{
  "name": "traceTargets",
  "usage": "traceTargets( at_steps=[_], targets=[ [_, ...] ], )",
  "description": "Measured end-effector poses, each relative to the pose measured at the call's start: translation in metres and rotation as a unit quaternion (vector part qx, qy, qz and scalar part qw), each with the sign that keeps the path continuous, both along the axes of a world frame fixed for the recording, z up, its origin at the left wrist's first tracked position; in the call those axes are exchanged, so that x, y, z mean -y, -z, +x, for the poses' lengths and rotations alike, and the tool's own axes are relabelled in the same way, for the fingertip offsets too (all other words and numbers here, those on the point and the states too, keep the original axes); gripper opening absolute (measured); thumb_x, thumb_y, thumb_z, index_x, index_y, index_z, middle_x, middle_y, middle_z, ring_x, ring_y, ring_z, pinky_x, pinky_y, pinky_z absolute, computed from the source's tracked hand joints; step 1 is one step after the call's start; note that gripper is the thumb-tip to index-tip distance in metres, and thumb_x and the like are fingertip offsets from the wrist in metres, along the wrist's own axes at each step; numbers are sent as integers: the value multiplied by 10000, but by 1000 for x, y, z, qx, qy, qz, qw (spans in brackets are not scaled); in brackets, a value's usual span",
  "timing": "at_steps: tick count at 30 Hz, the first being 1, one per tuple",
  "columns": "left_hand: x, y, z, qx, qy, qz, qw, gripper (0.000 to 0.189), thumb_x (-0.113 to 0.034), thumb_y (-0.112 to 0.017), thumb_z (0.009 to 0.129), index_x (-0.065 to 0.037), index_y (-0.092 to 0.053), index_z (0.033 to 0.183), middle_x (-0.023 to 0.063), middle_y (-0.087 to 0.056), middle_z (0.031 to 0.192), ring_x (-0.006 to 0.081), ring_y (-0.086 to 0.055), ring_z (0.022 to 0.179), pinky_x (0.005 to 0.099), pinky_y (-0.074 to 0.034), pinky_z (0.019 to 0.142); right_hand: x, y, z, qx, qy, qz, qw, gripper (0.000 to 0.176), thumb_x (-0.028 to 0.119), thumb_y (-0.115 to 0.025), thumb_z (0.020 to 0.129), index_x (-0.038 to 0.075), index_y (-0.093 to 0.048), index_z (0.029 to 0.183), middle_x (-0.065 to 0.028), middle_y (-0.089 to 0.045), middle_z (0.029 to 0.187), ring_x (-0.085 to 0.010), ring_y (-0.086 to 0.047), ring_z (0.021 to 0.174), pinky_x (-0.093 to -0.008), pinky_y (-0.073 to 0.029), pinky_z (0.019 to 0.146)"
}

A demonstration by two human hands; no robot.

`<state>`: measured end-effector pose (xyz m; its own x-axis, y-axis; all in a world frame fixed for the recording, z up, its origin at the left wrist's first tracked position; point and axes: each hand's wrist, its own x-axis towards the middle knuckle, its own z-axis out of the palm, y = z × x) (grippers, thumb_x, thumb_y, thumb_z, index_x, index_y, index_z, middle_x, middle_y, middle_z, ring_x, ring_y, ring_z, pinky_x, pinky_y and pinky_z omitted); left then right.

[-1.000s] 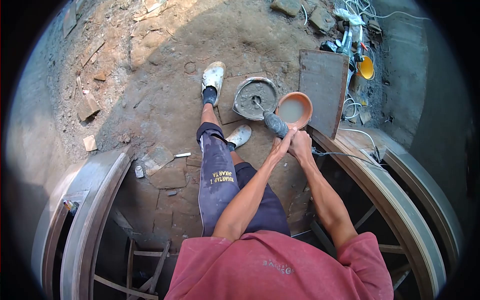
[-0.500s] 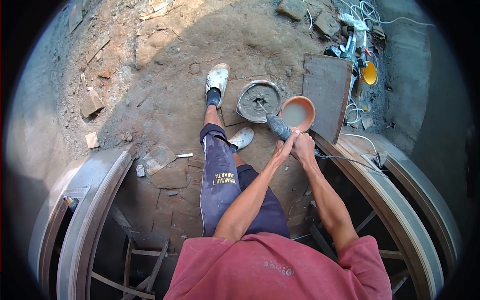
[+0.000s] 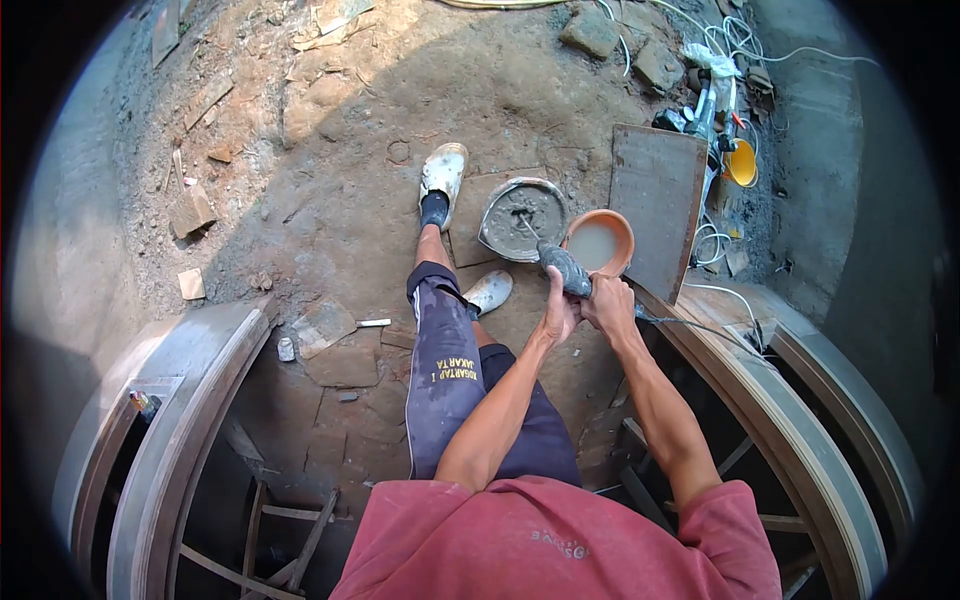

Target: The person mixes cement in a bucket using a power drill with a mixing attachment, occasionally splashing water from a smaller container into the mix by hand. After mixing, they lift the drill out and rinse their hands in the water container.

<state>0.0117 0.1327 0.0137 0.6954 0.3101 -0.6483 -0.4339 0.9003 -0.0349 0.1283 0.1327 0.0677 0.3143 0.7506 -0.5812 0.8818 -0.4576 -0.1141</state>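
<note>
A grey, mortar-smeared power drill [image 3: 566, 271] points down and away from me, its rod [image 3: 530, 226] dipping into wet grey mortar in a bucket [image 3: 484, 236]. My right hand [image 3: 608, 303] is wrapped round the drill's rear grip. Against the drill's near left side rests my left hand [image 3: 560, 312], thumb raised along the body and fingers partly hidden beneath it. Touching or very close to the mortar bucket stands an orange bucket [image 3: 627, 240] of cloudy water. The drill's cord [image 3: 680, 320] trails off to the right.
A flat board [image 3: 655, 190] lies right of the buckets. Beyond it are a yellow container [image 3: 741, 163], hoses and tangled white cable [image 3: 712, 245]. Curved frames [image 3: 790, 430] flank me on both sides. Stones [image 3: 590, 32] and wood scraps [image 3: 191, 284] litter the dirt floor.
The drill's rear has swung slightly right, and its rod remains in the mortar. My left hand has loosened from its clasp beside the right and shifted lower, thumb raised. The view has tilted slightly.
</note>
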Motion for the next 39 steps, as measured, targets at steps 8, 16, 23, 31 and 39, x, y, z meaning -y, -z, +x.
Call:
traceTargets(
  at_steps=[8, 16, 23, 31, 39],
  targets=[
    [-23, 15, -2, 48, -56, -158, 985, 804, -813, -497, 798, -95, -550, 1158, 80, -603, 1075, 258, -579, 1031, 488, -460, 964, -4, -7, -3, 6, -18, -25, 999, 234, 179, -668, 673, -5, -678, 817, -261, -670, 770, -411, -682, 737, -490, -549, 690],
    [-32, 10, -6, 79, -21, -186, 979, 523, -538, -618, 820, -93, -586, 1092, 101, -622, 1050, 271, -604, 984, 495, -484, 939, 4, 2, 3, -2, -15, -4, 1000, 223, 173, -667, 669, 2, -675, 812, -255, -674, 778, -414, -679, 738, -493, -546, 691],
    [-26, 29, 1, 96, -23, -202, 974, 439, -526, -596, 796, -115, -617, 947, 82, -655, 872, 267, -636, 803, 491, -526, 830, 26, 26, 14, -36, -12, 23, 999, 287, 121, -674, 634, 67, -714, 914, -229, -681, 851, -424, -663, 802, -515, -538, 713],
    [-33, 57, 9, 119, 18, -190, 974, 343, -448, -562, 840, -132, -639, 950, 77, -664, 898, 251, -635, 845, 443, -516, 845, 7, 16, 16, -28, 10, 6, 1000, 263, 192, -730, 599, 25, -738, 802, -242, -686, 799, -426, -679, 785, -501, -548, 759],
    [-30, 76, 14, 101, 66, -188, 975, 405, -511, -540, 854, -135, -641, 965, 82, -667, 929, 270, -631, 862, 456, -514, 819, 4, 5, 19, -48, 8, -2, 999, 252, 165, -715, 646, 5, -735, 840, -254, -685, 831, -428, -675, 805, -506, -541, 781]
  ],
)
